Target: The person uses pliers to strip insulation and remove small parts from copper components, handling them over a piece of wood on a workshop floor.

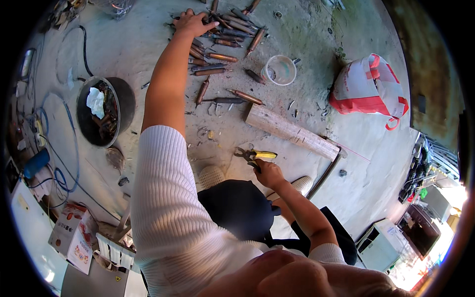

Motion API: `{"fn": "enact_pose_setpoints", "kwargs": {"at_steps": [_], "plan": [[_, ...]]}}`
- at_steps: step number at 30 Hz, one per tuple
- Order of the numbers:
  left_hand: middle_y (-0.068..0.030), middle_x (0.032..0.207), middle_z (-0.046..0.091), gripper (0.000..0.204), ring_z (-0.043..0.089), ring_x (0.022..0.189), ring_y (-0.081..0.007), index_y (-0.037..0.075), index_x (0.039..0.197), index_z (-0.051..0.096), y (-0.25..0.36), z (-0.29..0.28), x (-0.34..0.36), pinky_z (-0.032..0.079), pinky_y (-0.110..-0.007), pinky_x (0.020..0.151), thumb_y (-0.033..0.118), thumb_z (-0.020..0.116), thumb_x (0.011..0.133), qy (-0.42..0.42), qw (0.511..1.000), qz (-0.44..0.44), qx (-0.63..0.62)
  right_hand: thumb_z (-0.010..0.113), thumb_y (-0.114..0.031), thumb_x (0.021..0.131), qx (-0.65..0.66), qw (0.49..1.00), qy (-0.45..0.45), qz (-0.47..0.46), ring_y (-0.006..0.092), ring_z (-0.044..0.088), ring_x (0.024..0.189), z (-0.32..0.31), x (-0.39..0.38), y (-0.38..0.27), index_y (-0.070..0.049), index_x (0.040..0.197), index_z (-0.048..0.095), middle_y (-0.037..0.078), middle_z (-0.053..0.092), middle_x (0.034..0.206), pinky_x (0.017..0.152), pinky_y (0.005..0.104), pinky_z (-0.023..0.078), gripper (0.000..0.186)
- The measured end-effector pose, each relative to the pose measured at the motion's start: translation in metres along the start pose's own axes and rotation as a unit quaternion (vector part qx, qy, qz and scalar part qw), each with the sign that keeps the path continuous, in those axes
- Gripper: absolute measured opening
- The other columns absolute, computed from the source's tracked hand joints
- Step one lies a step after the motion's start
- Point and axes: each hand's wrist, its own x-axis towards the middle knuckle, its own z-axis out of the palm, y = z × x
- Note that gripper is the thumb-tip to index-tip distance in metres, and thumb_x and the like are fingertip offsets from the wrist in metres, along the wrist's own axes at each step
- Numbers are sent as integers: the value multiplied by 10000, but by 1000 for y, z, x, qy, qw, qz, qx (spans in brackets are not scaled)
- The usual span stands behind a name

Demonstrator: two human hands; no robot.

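Note:
On the concrete floor ahead lies a loose pile of brown copper cylinders (222,57) with narrow tapered ends. My left arm stretches far forward, and my left hand (192,24) rests over the pile's left side. Its thumb points right and its fingers are apart; whatever lies under the palm is hidden. Close to my feet, my right hand (269,173) grips a pair of pliers (264,154). One yellow handle and the dark jaws show, the jaws pointing left; the other handle runs into my fist. Several cylinders lie apart, nearer to a wooden block.
The wooden block (292,130) lies ahead of my right foot, beside a metal bar (324,173). A clear plastic tub (279,70) stands right of the pile. Left is a black bucket (126,101) of scrap; far right, a red-and-white bag (363,86). Hoses (74,133) cross the left floor.

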Motion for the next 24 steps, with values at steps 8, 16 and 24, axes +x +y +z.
{"fn": "enact_pose_setpoints", "kwargs": {"at_steps": [8,16,24], "plan": [[-78,1301,470,583,357,1253,-277,267,1206,634,13,-9,-47,342,-561,967,687,537,814,37,998,29,43,591,-249,863,2,1000,-4,-14,395,632,818,11,-1,4,-50,1082,550,206,655,856,729,478,501,298],[-98,1266,498,535,412,1225,-294,194,1125,661,22,-25,-143,356,-564,946,625,584,818,-65,996,60,-7,597,-243,858,17,999,-9,-32,386,632,842,3,3,6,-50,1098,560,208,655,885,743,473,500,310],[-117,1008,674,454,647,946,-312,135,1070,641,20,-42,-72,502,-440,786,530,583,855,55,985,-16,-165,592,-242,857,20,1000,-5,-5,370,636,835,15,-2,5,-53,1044,560,189,657,872,740,463,500,268]]}}
